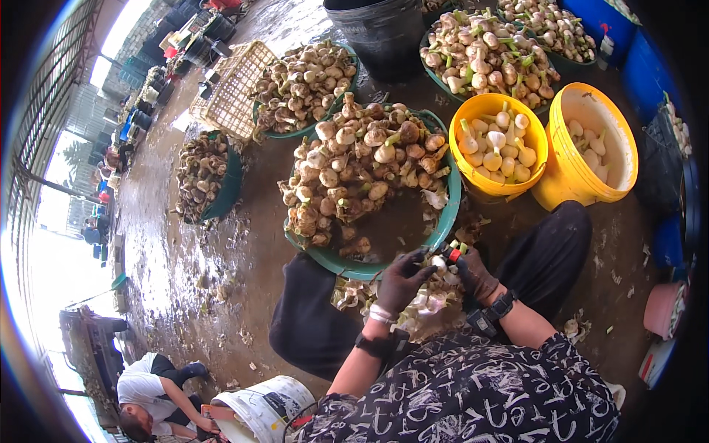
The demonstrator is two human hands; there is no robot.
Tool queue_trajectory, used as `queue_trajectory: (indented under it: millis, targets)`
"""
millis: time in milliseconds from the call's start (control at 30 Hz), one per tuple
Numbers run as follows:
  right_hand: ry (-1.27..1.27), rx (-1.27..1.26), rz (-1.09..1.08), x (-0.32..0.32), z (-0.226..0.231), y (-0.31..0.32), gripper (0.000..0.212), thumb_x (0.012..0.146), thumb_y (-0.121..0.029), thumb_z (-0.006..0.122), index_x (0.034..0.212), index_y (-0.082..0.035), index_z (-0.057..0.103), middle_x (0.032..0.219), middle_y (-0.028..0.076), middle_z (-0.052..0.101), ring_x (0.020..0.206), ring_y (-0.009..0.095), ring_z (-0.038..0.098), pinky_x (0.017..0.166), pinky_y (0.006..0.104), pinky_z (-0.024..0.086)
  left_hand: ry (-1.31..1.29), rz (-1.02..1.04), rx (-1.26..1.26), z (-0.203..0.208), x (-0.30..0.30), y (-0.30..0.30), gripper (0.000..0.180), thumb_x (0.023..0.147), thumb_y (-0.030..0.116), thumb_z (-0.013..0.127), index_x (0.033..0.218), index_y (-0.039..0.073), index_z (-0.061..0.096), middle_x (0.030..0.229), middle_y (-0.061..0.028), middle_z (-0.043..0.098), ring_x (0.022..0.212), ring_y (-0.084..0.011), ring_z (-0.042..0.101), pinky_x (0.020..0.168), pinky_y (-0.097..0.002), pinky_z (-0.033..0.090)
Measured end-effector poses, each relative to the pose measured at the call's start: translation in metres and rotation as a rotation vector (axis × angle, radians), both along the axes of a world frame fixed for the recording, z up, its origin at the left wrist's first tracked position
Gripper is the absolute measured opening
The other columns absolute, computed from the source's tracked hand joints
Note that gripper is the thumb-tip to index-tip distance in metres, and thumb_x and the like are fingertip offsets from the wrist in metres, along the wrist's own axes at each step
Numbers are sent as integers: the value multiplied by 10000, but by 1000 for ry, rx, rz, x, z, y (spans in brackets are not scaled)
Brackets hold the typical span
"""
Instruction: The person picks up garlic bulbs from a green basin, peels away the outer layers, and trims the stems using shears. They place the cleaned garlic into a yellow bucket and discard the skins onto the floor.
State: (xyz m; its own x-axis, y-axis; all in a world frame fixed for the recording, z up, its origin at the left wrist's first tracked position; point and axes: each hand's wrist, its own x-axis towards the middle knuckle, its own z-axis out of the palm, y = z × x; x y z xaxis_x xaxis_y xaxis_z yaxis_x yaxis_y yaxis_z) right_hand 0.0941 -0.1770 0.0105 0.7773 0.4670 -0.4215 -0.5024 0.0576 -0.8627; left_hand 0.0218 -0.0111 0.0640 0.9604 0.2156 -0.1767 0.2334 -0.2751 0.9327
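Left hand (403, 285) pinches one garlic bulb (439, 262), right hand (478, 276) clasps one red-and-black tool (455, 255); two yellow buckets (619, 159), one printed white bucket (272, 402).

Dark-gloved hands (402, 283): two
Red-and-black hand tool (454, 255): one
Bright yellow round plastic buckets (563, 190): two
Green round plastic tubs (453, 193): at least five
Whitish-brown garlic bulbs (329, 177): too many to count
Tall black plastic tub (377, 40): one
Cream lattice plastic crate (238, 92): at least one
White round plastic bucket (247, 404): one

White stylised lettering (473, 387) covers the black shirt (443, 413); dark print (283, 402) on the white bucket (251, 402) is too small to read
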Motion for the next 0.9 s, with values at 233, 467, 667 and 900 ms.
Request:
queue_trajectory:
  millis: [233,467,667,900]
  targets:
    - [-214,2,93,6,10,-2,180,808,-157,646,928,-26,621,779,-8,602,688,72,530,633,234,447,-84,-123,48,2,0,-1,295,736,116,735,1002,22,648,921,-89,646,790,-157,615,718,-275,480]
    - [-413,-174,246,7,15,-3,204,779,-99,635,963,-12,625,842,34,639,737,100,573,685,260,477,-73,-153,336,2,-7,-1,186,718,181,739,807,37,662,783,-113,632,700,-251,621,623,-314,474]
    - [-30,151,-45,10,14,-1,125,798,-71,606,915,-31,630,814,15,620,736,88,562,671,237,473,326,-302,489,-4,-40,3,352,768,424,673,754,73,672,714,-134,639,659,-328,611,584,-386,464]
    - [-214,64,-174,-9,8,11,82,788,-40,613,870,-42,614,787,-19,598,699,60,530,612,218,453,300,171,-300,-19,-8,-9,273,833,251,667,872,-19,652,710,2,607,565,-67,530,515,-199,432]
